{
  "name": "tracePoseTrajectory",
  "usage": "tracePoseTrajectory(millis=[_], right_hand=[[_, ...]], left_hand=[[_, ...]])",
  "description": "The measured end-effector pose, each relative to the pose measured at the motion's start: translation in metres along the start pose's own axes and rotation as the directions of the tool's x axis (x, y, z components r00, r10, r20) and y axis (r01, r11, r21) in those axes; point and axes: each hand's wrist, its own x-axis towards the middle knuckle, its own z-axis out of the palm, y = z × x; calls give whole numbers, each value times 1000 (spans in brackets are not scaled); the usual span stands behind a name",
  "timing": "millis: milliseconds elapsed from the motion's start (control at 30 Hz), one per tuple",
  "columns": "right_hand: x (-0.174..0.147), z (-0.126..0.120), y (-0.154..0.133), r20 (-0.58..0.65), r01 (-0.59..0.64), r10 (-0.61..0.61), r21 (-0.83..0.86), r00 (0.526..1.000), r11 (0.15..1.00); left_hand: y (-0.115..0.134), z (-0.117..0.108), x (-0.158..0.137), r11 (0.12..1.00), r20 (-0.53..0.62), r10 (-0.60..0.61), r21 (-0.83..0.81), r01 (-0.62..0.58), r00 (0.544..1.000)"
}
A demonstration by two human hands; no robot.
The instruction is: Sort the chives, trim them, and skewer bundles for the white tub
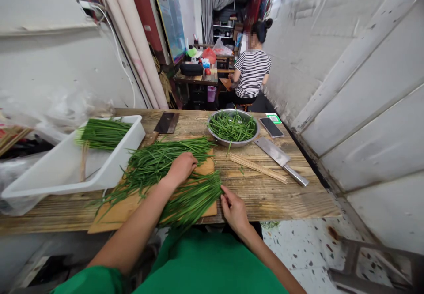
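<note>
Long green garlic chives lie on a wooden cutting board (207,167) in two groups: a looser pile (155,157) behind and a neater bunch (195,201) nearer me. My left hand (181,168) reaches over the board with bent fingers closed at the right part of the rear pile; its fingertips are partly hidden. At the right ends of the near bunch, thumb and forefinger of my right hand (235,209) pinch the chive tips. Behind the board lies a dark-bladed cleaver (167,123), its wooden handle partly under the chives.
A steel bowl (211,137) of chives stands at the back. Right of it are a phone (271,127), a metal cleaver (273,152) and wooden skewers (258,168). At left, a white tub (115,170) holds more chives (104,134). A person in stripes (253,73) sits beyond the table.
</note>
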Motion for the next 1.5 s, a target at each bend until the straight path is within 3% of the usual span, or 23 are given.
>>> tracePoseTrajectory(millis=[133,300,500,633,800,967,1100,1500], right_hand=[[1,-1,-1,2,3,-3,-10,1000,1000],[0,-1,0,6,-3,3,-8,1000,1000],[0,0,1,5,-10,11,-6,1000,1000],[0,-1,1,12,-9,10,-19,1000,1000],[-1,-1,1,4,-7,7,-19,1000,1000],[-1,-2,1,10,-14,14,-26,1000,1000],[-1,-2,2,21,-33,33,-20,999,999],[0,-2,1,16,-10,11,-28,1000,1000]], left_hand=[[7,0,-1,999,-13,-14,36,14,1000],[17,-3,-3,999,-1,7,-50,-7,1000],[8,6,-3,998,23,-60,-16,60,998],[12,0,-4,999,-4,-36,16,36,999],[29,-7,-6,982,-13,-41,-186,38,999],[39,9,-8,917,30,-88,-389,93,996],[40,18,-8,909,10,-110,-403,105,994],[44,17,-6,867,30,-141,-479,138,990]])
